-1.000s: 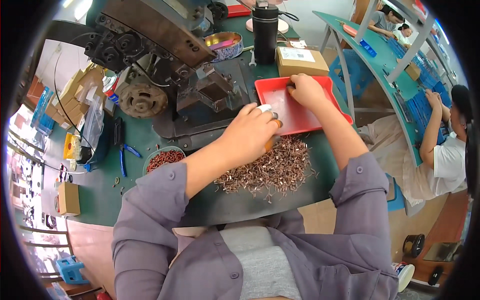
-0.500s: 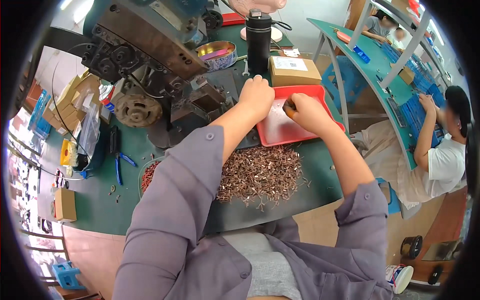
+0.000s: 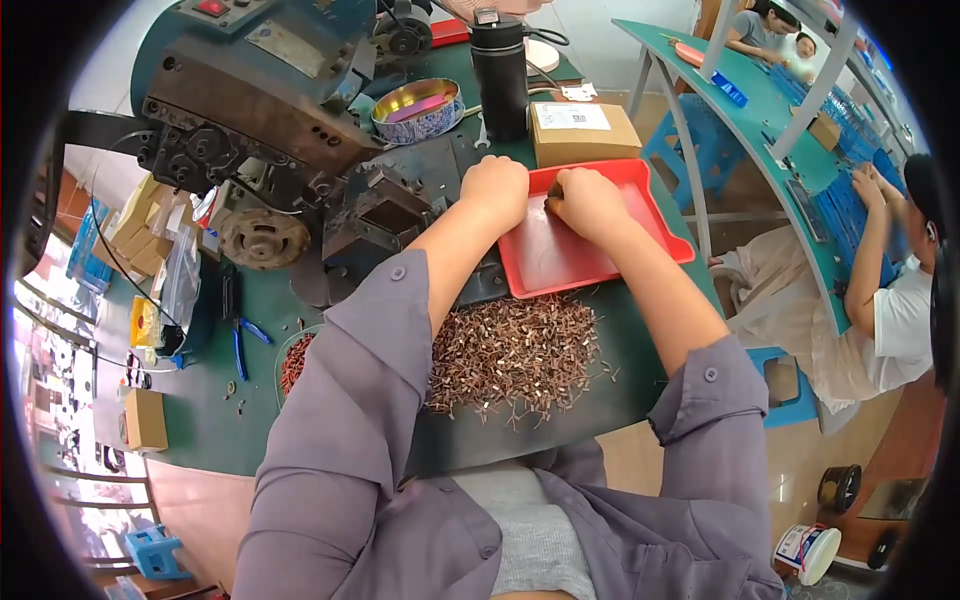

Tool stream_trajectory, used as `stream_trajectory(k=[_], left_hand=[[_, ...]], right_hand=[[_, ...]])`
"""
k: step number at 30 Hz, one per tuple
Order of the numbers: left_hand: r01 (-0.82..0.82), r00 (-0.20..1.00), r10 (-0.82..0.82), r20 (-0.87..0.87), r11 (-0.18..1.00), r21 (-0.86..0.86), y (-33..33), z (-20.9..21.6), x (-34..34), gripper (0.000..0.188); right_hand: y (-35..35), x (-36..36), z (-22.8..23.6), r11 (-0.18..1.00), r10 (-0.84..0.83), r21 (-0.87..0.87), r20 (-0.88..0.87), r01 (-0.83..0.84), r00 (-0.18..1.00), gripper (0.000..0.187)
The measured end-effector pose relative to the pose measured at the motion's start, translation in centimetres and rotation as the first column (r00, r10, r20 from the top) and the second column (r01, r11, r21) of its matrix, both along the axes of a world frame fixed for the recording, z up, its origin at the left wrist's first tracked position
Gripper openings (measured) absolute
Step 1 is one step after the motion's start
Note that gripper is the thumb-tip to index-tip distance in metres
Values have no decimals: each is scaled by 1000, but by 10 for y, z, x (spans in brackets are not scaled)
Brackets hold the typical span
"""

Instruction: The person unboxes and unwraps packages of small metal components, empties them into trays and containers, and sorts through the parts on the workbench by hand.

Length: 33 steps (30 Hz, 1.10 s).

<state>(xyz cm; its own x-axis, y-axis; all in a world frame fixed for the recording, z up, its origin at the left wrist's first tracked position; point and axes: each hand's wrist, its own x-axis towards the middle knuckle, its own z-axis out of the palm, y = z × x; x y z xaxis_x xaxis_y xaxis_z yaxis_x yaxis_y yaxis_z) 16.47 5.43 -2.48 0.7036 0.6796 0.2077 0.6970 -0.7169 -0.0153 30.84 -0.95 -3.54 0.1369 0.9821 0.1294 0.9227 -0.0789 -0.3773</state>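
Observation:
A shallow red tray (image 3: 655, 215) with a pale, worn bottom lies on the green table. My left hand (image 3: 495, 190) is closed at its far left corner, seemingly around the rim, though the fingertips are hidden. Over the far part of the tray, my right hand (image 3: 588, 203) is closed with its knuckles up. Something dark shows at its thumb side, too small to name. Nearer my body, just below the tray, spreads a heap of small brown and coppery metal pieces (image 3: 515, 355).
A dark press machine (image 3: 260, 110) stands at the left. Behind the tray are a black bottle (image 3: 498, 80), a cardboard box (image 3: 585, 135) and a patterned round tin (image 3: 420, 112). Blue-handled pliers (image 3: 240, 345) and red pieces (image 3: 294, 362) lie left. A co-worker (image 3: 900, 300) sits right.
My right hand has moved a little away from me and leftward within the tray, closer to my left hand. My left hand stays at the tray's corner. The whole view has shifted slightly.

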Motion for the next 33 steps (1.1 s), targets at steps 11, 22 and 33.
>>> stream_trajectory(k=[11,22,33], left_hand=[[66,995,-73,68,992,110,-5,-13,11,14],[65,998,-60,26,963,-261,-24,27,-5,20],[367,905,-295,307,906,-210,-129,37,-96,27]], right_hand=[[-63,1,36,961,167,230,-39,-154,985,14],[-161,-15,24,940,288,282,-353,-192,890,12],[-177,-63,8,865,385,407,-163,-294,908,39]])
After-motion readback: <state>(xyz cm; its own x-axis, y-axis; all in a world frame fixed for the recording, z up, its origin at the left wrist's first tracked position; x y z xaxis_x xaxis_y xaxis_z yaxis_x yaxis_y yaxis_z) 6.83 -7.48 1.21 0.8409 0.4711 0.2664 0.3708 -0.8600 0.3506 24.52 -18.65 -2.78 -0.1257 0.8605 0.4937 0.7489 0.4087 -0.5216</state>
